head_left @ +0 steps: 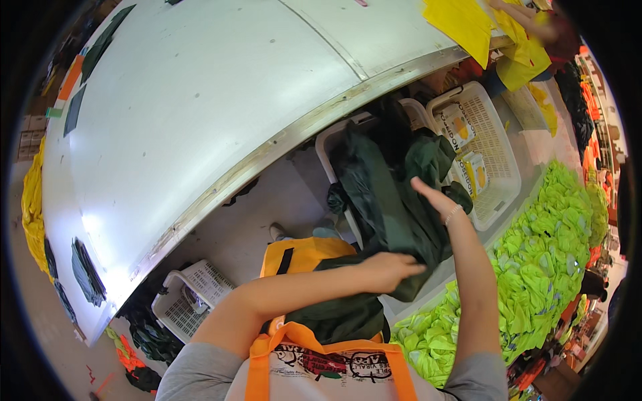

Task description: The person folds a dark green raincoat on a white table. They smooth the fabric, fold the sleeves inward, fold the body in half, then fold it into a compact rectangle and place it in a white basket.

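A long piece of dark green cloth (371, 180) spills over the near edge of a white basket (326, 150) and runs down toward my lap. My left hand (391, 272) is closed on its lower part, though the fingertips are slightly blurred. Higher up on the right side, my right hand (436, 200) is seen edge-on against the cloth, its fingers stretched out. More dark green cloth (341, 314) lies bunched across my lap over a yellow-orange piece (304, 250) with a black strip.
A white table (221, 100) spans the upper left. Another white basket (498, 134) holds printed packages. Lime-green cloth (535, 267) is piled at right. A smaller white basket (207, 277) stands under the table. A person (528, 27) handles yellow fabric (461, 27) at upper right.
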`<act>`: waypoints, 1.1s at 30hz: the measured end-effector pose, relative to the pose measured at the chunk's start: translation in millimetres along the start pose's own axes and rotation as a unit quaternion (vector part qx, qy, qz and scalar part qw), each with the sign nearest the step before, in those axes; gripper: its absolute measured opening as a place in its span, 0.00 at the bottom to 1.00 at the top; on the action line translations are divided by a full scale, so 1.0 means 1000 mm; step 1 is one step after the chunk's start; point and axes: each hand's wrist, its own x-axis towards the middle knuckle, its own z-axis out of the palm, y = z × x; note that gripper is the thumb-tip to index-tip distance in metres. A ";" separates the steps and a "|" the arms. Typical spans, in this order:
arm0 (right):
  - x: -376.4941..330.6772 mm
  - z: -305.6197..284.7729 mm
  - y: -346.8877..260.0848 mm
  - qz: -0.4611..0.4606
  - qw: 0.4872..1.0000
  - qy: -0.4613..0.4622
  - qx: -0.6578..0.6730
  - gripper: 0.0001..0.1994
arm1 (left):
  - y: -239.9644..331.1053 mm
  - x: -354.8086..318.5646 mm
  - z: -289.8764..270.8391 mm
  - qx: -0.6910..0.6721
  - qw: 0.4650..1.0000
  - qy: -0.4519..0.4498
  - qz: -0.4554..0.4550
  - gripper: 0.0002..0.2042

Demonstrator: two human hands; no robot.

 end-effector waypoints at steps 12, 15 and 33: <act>-0.166 -0.084 -0.034 -0.125 0.716 0.390 -0.566 0.27 | 0.056 -0.052 -0.038 -0.031 1.000 0.001 -0.003 0.30; -0.272 0.018 -0.078 -0.363 0.716 0.380 -0.460 0.18 | 0.029 -0.063 -0.076 -0.078 0.990 0.096 -0.071 0.21; -0.544 0.183 0.148 -0.312 0.310 0.581 -0.685 0.23 | -0.069 -0.059 -0.165 -0.094 0.965 0.168 -0.179 0.19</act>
